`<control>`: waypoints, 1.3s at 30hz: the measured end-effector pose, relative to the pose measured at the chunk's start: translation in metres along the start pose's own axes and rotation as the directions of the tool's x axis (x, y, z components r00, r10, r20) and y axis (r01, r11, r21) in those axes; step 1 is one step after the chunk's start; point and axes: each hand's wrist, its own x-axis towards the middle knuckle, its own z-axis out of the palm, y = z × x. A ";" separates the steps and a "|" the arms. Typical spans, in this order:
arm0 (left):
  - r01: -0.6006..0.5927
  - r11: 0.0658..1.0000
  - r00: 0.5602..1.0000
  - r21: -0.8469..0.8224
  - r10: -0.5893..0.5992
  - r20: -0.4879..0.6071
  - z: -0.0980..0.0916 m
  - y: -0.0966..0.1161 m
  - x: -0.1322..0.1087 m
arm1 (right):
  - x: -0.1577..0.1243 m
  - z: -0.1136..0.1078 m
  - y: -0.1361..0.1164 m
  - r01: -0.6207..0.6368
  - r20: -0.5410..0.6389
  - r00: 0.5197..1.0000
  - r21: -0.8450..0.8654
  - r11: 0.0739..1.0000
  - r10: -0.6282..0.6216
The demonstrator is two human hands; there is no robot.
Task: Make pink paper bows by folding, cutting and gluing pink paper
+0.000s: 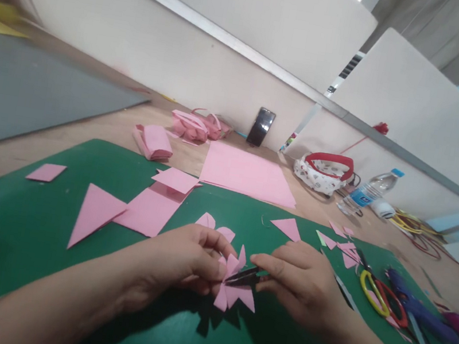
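Left hand [181, 258] pinches a pink folded paper flower [236, 296] just above the green cutting mat [43, 270], low and central in view. Right hand [301, 285] grips a small dark slender tool [242, 277], tip at the flower's centre; what kind of tool it is cannot be told. The step in hand appears to be work on the gathered centre. Any further move calls for a steady pinch. Yellow-and-red-handled scissors [381, 298] lie to the right.

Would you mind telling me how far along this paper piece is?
Done: a pink triangle and squares lie cut on the green mat. In hand: the left hand pinches a petalled pink piece while the right hand holds a dark tool at its middle. Left: the stack of pink sheets looks uncut.
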 end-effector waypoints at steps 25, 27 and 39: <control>-0.042 0.999 0.997 0.035 0.044 -0.061 0.008 0.006 -0.008 | 0.000 0.000 -0.003 -0.145 0.097 0.986 0.118 0.982 0.134; -0.050 0.998 0.997 0.035 0.052 -0.061 0.008 0.005 -0.007 | 0.000 0.000 -0.003 -0.143 0.100 0.986 0.115 0.983 0.132; -0.058 0.997 0.996 0.054 0.061 -0.062 0.008 0.002 -0.005 | 0.002 -0.002 -0.006 -0.115 0.038 0.993 0.115 0.987 0.111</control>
